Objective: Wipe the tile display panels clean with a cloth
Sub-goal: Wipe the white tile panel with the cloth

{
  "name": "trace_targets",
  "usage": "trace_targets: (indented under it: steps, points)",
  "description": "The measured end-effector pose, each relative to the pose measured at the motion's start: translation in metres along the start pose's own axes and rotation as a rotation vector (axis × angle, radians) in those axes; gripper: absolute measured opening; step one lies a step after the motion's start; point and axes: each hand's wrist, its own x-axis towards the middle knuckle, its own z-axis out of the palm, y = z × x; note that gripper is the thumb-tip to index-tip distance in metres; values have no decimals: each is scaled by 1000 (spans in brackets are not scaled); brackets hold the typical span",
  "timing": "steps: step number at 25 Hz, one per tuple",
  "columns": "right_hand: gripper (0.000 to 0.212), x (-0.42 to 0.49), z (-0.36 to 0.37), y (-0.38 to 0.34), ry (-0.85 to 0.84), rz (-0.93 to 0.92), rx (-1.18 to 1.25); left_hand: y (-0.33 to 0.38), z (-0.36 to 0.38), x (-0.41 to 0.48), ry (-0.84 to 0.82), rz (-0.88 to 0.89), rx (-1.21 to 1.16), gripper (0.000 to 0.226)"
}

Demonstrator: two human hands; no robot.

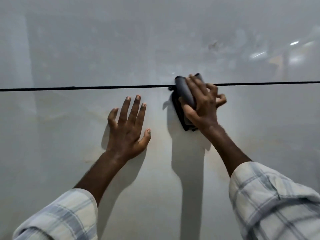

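Two glossy pale grey tile panels fill the view: a lower panel [69,153] and an upper panel [103,49], split by a thin dark horizontal joint [86,87]. My right hand [202,104] grips a folded dark grey cloth [185,92] and presses it on the tiles right across the joint. The cloth's dark edge sticks out below the palm. My left hand [128,125] lies flat on the lower panel with its fingers spread, a little left of the cloth, holding nothing.
A smudged mark [213,44] shows on the upper panel above the cloth. Bright light reflections [294,43] glint at the upper right. Faint brownish veining runs over the lower panel. Both forearms wear checked sleeves.
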Motion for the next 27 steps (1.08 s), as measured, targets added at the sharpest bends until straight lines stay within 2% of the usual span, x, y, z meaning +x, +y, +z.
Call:
trace_targets:
  steps: [1,2,3,5,6,7,9,12,13,15,17,18,21,23,24,25,26,27]
  points:
    - [69,-4,3,-8,41,137,-31,1,0,-1,-10,-2,-2,79]
    - [70,-9,7,-22,48,125,-79,1,1,-2,-17,-1,-2,78]
    - [68,-15,9,-34,31,-27,-107,2,2,-4,-16,2,3,77]
    - [61,-16,9,-27,-45,-453,-151,1,3,-5,-13,7,17,75]
    - [60,-9,3,-10,-58,-531,-168,1,3,-5,-16,10,19,76]
    - [60,-5,-2,9,-55,-480,-157,0,3,-5,-20,13,18,77]
    - [65,-12,-7,46,-28,-101,-74,1,5,-7,-30,14,10,78]
    - [71,-42,-16,71,130,658,-1,0,5,-8,-24,14,-7,78]
    - [73,-44,-17,70,162,835,-17,-1,6,-8,-24,17,-13,78]
    - [78,-32,-16,56,144,944,-59,1,6,-8,-19,13,-26,79]
    - [81,-12,-6,23,71,858,-49,3,6,-8,-5,6,-42,79]
    - [80,-8,0,2,38,734,-39,4,6,-8,0,10,-48,79]
    - [79,-24,13,-50,-97,75,-84,2,5,-8,12,19,-44,78]
    - [72,-27,5,-37,-134,-370,-165,2,5,-8,17,19,-45,77]
    - [69,-23,0,-20,-127,-495,-217,2,5,-8,19,18,-41,77]
    - [69,-20,-5,1,-130,-523,-244,2,6,-8,19,18,-39,77]
    - [70,-19,-10,24,-140,-433,-236,1,7,-8,17,19,-40,78]
    - [73,-21,-13,45,-124,-208,-203,1,7,-8,15,20,-44,79]
